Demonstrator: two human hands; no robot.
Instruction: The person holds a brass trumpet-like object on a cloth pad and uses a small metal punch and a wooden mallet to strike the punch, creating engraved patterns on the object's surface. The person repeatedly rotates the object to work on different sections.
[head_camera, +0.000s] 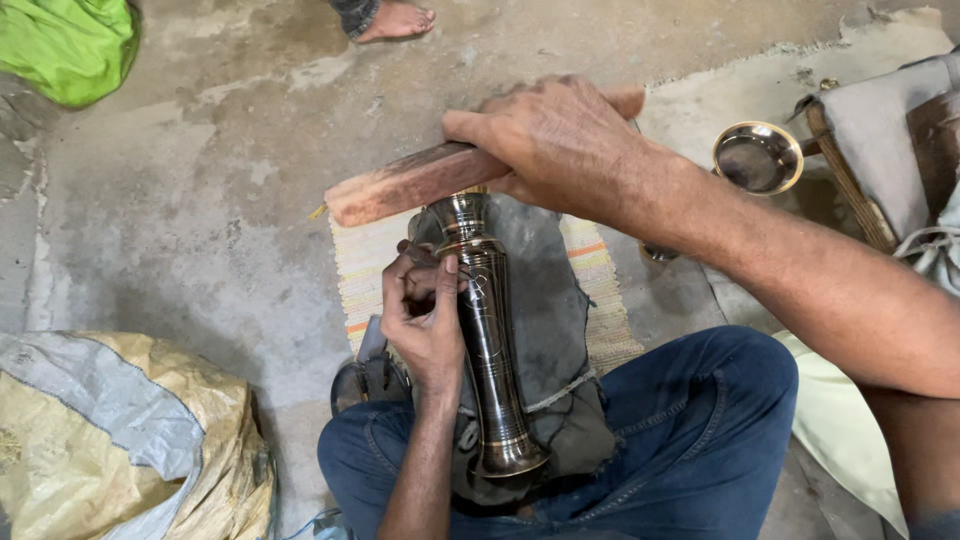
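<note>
Brass stem (487, 340) gripped by left hand (425, 320); wooden block (420, 180) clenched in right hand (555, 140). Slip risk: thumb likely struck if block glances off.

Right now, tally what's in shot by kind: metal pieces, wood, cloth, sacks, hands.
Metal pieces: 2 (stem, bowl)
Wood: 1 (block)
Cloth: 3 (dark cloth, striped mat, green cloth)
Sacks: 1 (sack)
Hands: 2 (left hand on the stem, right hand on the block)
Total: 9
</note>
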